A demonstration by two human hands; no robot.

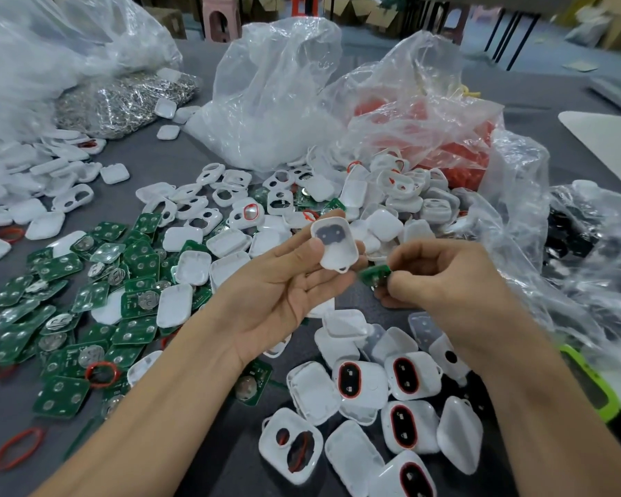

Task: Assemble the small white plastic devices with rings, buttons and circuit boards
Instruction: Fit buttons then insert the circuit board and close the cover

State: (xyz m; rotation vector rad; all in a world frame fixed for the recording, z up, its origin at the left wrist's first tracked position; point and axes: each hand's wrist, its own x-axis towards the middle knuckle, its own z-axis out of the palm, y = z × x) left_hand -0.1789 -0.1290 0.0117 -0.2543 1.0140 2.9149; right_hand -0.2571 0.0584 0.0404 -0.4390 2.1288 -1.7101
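A person's left hand [284,281], palm up above a grey worktop [180,156], holds a small white plastic shell [335,248] between thumb and fingers, its hollow side showing a dark insert. Just beside it, the right hand [441,278] pinches a green circuit board [373,275] in its fingertips, close to the shell's lower edge. Loose green boards [69,303] lie scattered at left, finished white devices [402,385] with red-ringed black buttons lie below the hands, and crumpled plastic bags [273,91] sit behind.
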